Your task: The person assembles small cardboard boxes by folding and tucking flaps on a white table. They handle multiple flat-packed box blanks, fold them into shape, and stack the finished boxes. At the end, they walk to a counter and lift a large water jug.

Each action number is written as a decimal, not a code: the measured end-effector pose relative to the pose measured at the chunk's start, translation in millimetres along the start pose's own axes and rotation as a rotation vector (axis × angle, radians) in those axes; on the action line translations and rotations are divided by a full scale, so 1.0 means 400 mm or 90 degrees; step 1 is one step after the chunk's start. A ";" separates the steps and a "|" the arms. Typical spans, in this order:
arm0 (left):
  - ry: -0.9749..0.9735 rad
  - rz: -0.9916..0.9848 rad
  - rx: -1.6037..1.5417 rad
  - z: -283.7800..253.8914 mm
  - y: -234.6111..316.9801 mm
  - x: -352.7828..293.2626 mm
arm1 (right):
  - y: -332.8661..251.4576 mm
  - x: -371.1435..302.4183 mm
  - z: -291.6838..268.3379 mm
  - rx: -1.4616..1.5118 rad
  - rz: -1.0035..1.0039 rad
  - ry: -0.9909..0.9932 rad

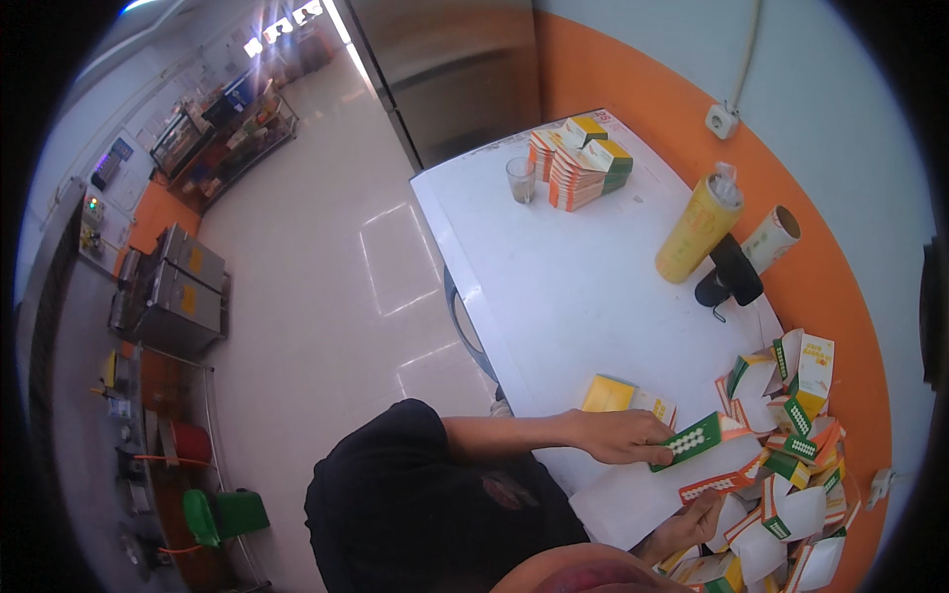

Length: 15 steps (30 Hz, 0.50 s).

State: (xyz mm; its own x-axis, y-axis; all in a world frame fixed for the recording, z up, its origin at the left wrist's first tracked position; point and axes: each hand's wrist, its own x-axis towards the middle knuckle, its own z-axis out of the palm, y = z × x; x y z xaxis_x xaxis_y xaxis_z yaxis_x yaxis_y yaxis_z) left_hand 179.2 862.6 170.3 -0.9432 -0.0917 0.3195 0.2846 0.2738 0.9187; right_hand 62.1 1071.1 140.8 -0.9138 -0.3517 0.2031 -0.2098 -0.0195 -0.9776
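I have the open carton (730, 459) at the near right of the table (573, 296), its long axis slanting near-left to far-right between my left hand (625, 437), pinching the far green wall (691, 442), and my right hand (694, 524), beside the near orange wall (720, 483), its grip unclear.

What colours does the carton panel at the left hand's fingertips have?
The panel is mainly green, with whitish dots; the head view shows it.
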 end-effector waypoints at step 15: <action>0.050 -0.109 -0.277 0.089 -0.024 -0.056 | 0.092 -0.011 0.004 -0.030 -0.020 0.074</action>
State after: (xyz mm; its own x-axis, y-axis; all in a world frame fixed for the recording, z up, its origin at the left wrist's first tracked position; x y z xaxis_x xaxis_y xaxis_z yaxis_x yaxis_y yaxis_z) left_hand 191.5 896.0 146.3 -0.9717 -0.1774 0.1561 0.1873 -0.1759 0.9664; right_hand 59.0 1070.4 103.8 -0.9402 -0.2404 0.2415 -0.2526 0.0158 -0.9674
